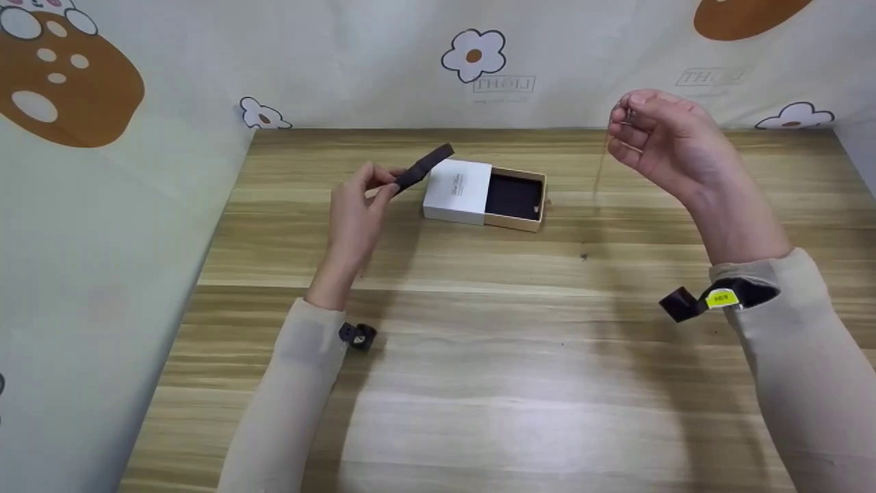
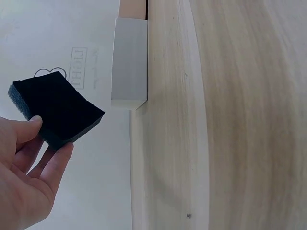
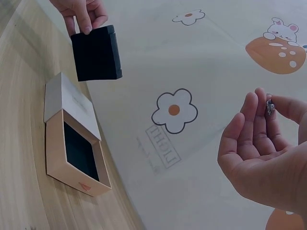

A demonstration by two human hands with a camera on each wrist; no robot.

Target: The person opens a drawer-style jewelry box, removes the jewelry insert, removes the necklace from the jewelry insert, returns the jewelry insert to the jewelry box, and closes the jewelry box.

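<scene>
A thin black foam pad (image 1: 424, 168) is pinched at one edge between the thumb and fingers of my left hand (image 1: 352, 216), raised just left of a small box. Its square face shows in the left wrist view, tilted. My right hand (image 1: 667, 140), lifted at the right, pinches a small silvery necklace (image 3: 269, 105) between thumb and fingertips. A fine strand hangs down from those fingers in the head view. Between the hands lies the box, its white sleeve (image 1: 455, 192) covering the left part of a tan drawer (image 1: 514, 222). The drawer is pulled out to the right and dark inside.
The box lies on a wood-grain table (image 1: 438, 308) near its back edge. Behind it rises a pale backdrop (image 1: 356, 68) printed with flowers and cartoon figures, continuing along the left side. Each sleeve carries a small black wrist camera (image 1: 359, 336).
</scene>
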